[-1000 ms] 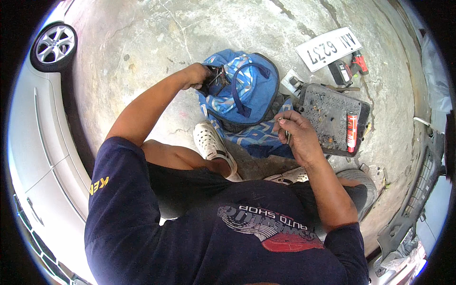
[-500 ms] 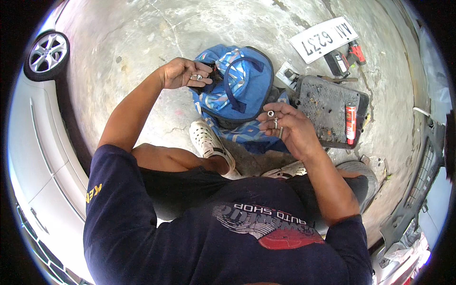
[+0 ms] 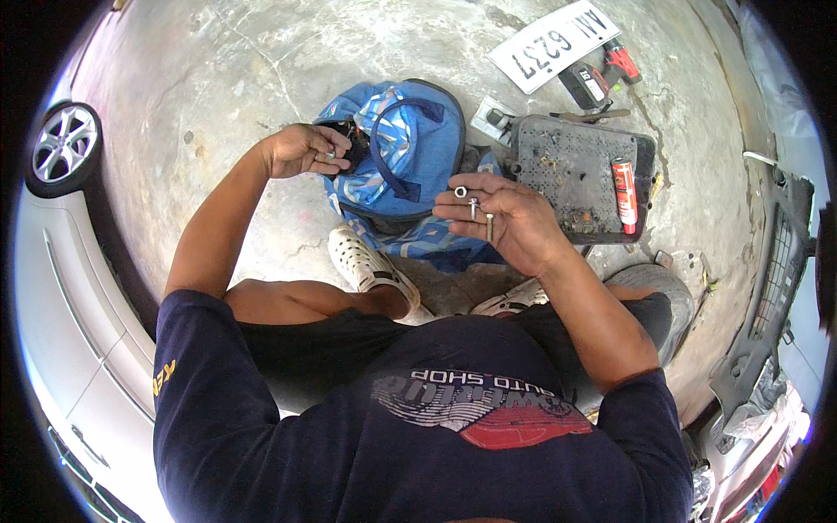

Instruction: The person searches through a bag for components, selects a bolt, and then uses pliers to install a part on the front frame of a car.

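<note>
My left hand [image 3: 305, 151] is at the open mouth of a blue patterned backpack [image 3: 425, 144], palm up with fingers curled. A small shiny metal piece [image 3: 330, 154] shows at its fingers; whether it is a nut or a ring I cannot tell. To the right of the bag, my right hand [image 3: 514, 220] is held palm up. Between its fingers sit small metal bolts [image 3: 489, 227], and a hollow round end [image 3: 461, 192] faces up near the fingertips. The bag's dark inside is mostly hidden.
Right of the bag lies a dark, dirty tray [image 3: 582, 150] with a red tube [image 3: 624, 195] in it. Beyond are a white licence plate [image 3: 555, 44] and a red-and-black cordless power tool [image 3: 602, 80]. A white car [image 3: 74, 270] stands at left.
My view has shifted, so the bag and tray appear farther left. My left fingers have curled more, and the metal piece is less exposed. The right hand keeps its hold on the bolts.
</note>
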The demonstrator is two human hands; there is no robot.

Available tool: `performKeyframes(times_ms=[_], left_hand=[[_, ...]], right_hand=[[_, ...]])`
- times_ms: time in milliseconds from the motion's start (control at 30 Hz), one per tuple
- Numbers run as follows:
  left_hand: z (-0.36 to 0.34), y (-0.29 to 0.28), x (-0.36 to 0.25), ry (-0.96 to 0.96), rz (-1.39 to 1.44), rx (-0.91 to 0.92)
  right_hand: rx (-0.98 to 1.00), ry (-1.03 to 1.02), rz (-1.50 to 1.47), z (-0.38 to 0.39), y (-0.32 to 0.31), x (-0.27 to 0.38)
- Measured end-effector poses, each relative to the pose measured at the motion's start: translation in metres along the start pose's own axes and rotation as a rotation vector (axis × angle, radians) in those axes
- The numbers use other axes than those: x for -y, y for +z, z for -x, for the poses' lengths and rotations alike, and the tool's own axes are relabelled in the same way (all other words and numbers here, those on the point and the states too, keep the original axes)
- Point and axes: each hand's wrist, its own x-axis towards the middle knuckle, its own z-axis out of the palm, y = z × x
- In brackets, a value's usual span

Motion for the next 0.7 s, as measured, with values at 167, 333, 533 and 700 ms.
performKeyframes(times_ms=[167, 333, 533, 700], left_hand=[[-0.029, -0.015, 0.020, -0.037, -0.082, -0.174], [-0.117, -0.043, 0.066, 0.235, -0.822, -0.408], [-0.125, -0.143, 0.135, 0.140, -1.640, -0.708], [-0.148, -0.037, 0.090, 0.087, -1.205, -0.801]], right_hand=[[-0.001, -0.009, 0.030, 0.001, 0.000, -0.002], [-0.097, -0.001, 0.075, 0.004, 0.000, 0.000], [-0.009, 0.041, 0.131, -0.004, 0.014, -0.006], [-0.121, 0.023, 0.171, 0.005, -0.001, -0.007]])
